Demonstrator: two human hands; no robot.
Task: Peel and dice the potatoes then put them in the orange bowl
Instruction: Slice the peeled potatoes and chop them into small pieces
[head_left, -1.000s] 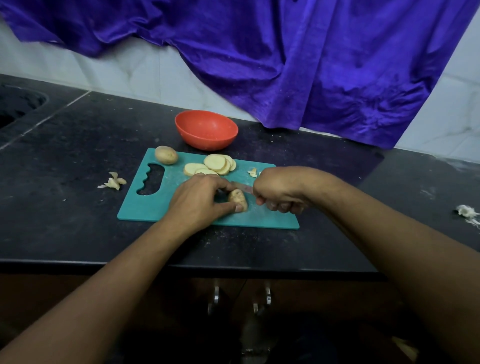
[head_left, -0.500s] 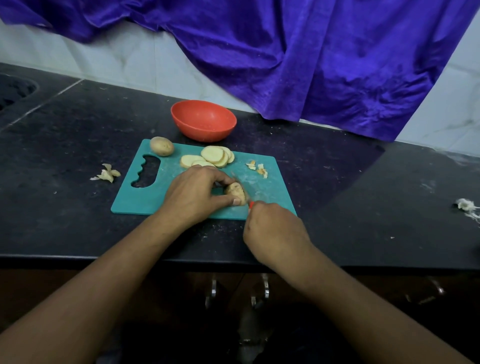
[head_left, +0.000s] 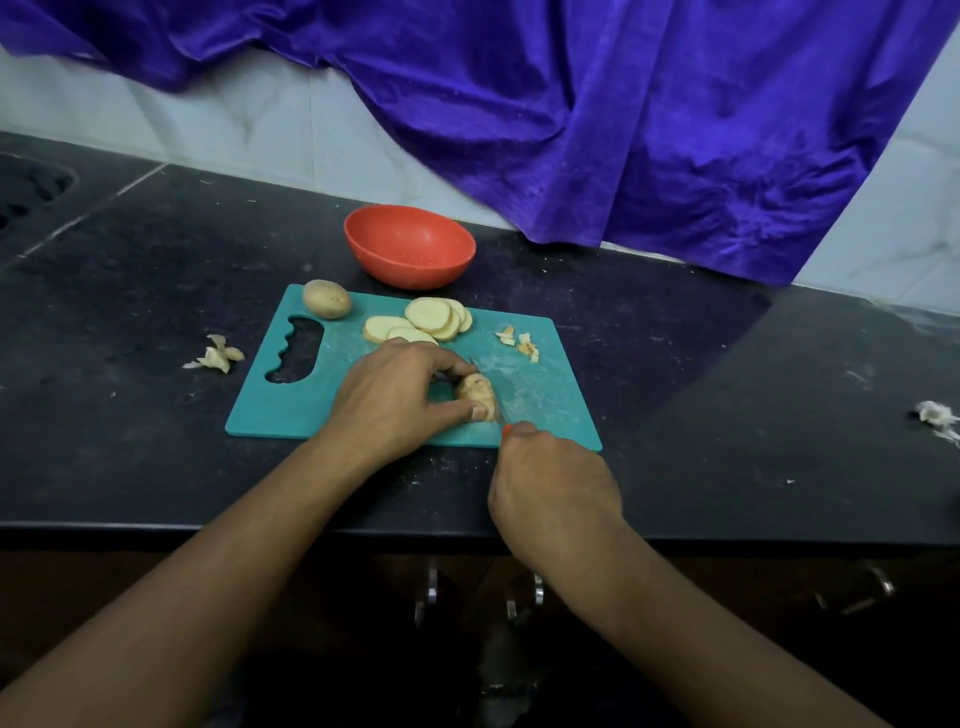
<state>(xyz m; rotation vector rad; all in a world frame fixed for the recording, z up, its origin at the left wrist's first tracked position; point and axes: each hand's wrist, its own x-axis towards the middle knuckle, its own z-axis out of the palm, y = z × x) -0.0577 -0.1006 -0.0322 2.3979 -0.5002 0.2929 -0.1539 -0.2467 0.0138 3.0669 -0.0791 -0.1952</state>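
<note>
Head view | left grip pinches potato piece on teal board | right grip wraps knife: handle hidden except orange tip, blade faint | orange bowl beyond board | both grips placed as half a second ago.

black counter | teal cutting board | orange bowl | peel scraps

Cutting board, right half: bare, with scraps near the far edge.
Toward orange bowl: potato slices lie between.
Far-left corner: whole potato.
Right of board: open counter.
</note>
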